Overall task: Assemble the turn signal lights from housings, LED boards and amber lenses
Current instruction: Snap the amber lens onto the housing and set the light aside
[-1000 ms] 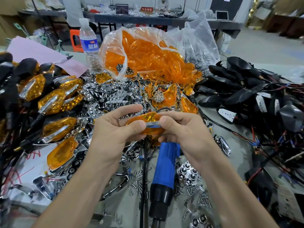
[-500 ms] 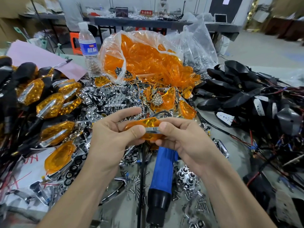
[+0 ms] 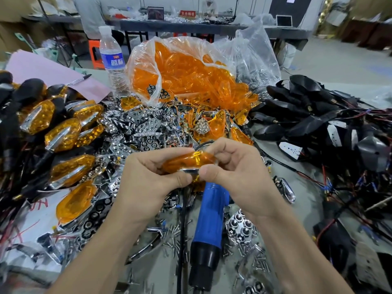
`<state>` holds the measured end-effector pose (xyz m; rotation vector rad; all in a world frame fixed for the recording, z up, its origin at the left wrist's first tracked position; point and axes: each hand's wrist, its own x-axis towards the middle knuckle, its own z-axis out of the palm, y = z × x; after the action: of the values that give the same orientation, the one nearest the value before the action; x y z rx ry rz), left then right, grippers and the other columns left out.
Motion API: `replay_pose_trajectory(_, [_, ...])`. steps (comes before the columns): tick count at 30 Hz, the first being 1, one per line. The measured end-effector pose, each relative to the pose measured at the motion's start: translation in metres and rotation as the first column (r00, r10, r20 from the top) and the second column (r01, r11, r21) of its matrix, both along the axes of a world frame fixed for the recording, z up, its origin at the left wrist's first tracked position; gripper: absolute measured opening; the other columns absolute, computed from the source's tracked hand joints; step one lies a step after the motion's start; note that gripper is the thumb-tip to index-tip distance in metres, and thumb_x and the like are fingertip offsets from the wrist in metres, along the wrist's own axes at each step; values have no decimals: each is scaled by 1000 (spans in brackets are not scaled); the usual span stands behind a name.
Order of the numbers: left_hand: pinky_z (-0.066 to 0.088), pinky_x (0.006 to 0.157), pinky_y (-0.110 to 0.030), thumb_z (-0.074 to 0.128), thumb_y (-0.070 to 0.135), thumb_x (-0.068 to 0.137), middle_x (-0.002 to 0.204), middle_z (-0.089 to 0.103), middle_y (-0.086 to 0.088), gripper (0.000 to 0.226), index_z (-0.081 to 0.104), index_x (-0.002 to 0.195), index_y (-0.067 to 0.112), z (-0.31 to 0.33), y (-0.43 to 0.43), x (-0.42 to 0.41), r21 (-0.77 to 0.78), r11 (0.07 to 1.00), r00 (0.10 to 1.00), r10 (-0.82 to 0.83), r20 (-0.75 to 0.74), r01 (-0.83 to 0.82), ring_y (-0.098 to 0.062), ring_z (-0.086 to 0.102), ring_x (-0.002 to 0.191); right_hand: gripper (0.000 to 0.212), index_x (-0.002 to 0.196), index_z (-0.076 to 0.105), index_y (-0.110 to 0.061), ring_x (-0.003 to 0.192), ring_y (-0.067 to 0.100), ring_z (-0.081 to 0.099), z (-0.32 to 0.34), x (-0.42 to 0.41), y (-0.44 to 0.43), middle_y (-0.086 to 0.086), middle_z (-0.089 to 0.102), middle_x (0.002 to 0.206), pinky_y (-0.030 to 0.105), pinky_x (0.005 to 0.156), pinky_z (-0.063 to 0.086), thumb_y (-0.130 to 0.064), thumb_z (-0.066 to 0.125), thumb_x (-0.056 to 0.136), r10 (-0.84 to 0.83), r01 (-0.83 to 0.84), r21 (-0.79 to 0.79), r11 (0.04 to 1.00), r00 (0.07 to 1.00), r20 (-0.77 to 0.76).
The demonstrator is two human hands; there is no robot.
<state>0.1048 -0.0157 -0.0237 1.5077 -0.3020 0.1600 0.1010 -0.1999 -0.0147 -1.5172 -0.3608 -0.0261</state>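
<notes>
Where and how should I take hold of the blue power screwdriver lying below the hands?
Probably the blue barrel of the power screwdriver, from above and from its right. It lies lengthwise, black end toward the person; the round mid-barrel is bare, the far tip is hidden under the right hand, and a black cable runs along its left.

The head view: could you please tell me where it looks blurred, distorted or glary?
In the head view, the left hand and right hand pinching the amber lens are fairly sharp; the back table is soft and smeared; the wide-angle optics bend the scene toward the edges; the clear bag and chrome reflectors throw bright highlights under even light with soft shadows.
</notes>
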Motion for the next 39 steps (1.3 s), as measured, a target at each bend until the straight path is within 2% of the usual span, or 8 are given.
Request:
replay_pose_trajectory(6, [62,79,-26,89,0,72,96,81,4,45,81,105,31,-2,-4,-1,170,980,994,106,-9,-103,-16,78,87,38,73,69,-17,99,10,73,-5,2,2,-2,79,95,27,85,59,21,71,75,-153,164,-89,982,981,119])
replay_pose_trajectory(13, [62,69,-26,84,20,63,101,80,-15,46,79,108,14,-4,-2,1,-262,965,958,-61,-279,-15,-24,78,86,47,66,73,-15,121,5,66,-12,2,6,-4,76,119,38,99,57,29,61,77,-191,215,-154,964,969,158])
replay_pose_trajectory(19, [63,66,-27,76,-13,81,81,80,-6,49,83,91,35,-8,-3,3,15,980,975,198,-101,-198,-22,77,72,42,79,79,-23,101,10,76,-8,-1,7,-7,79,108,27,79,61,18,73,76,-222,221,-36,975,974,-50])
replay_pose_trajectory(22, [60,64,-22,75,-16,80,77,80,-5,54,83,89,37,-11,-6,2,26,988,986,154,-70,-153,-15,75,66,36,81,69,-25,82,8,77,-8,-2,9,-7,79,89,28,72,64,11,75,76,-325,323,-240,915,945,32])
replay_pose_trajectory(29, [51,97,-19,75,57,77,123,70,29,57,66,132,46,-16,-15,-5,301,951,993,97,-60,-75,9,64,116,42,63,72,-26,61,12,67,-3,15,-43,-8,72,63,16,44,45,13,60,72,-598,526,-516,676,801,33])
replay_pose_trajectory(34, [21,115,-34,54,69,86,130,22,58,62,48,146,54,-16,-23,-6,670,720,983,151,100,-179,10,32,138,33,77,82,-30,77,28,73,4,14,-80,-9,78,77,44,78,64,-1,68,82,-394,186,-741,646,912,-115])
replay_pose_trajectory(36, [12,116,-34,43,72,91,146,14,52,65,44,151,49,-20,-26,-5,719,671,983,126,133,-184,12,15,147,34,84,83,-33,64,15,68,8,19,-90,-13,77,75,26,63,58,-1,70,84,-437,296,-671,680,898,-46])
replay_pose_trajectory(39, [5,118,-35,19,82,95,166,14,28,73,35,156,45,-27,-26,-2,748,636,982,114,152,-190,10,-2,153,45,114,79,-26,102,8,69,14,49,-116,-8,76,112,11,84,47,3,64,83,-614,580,-708,402,745,262])
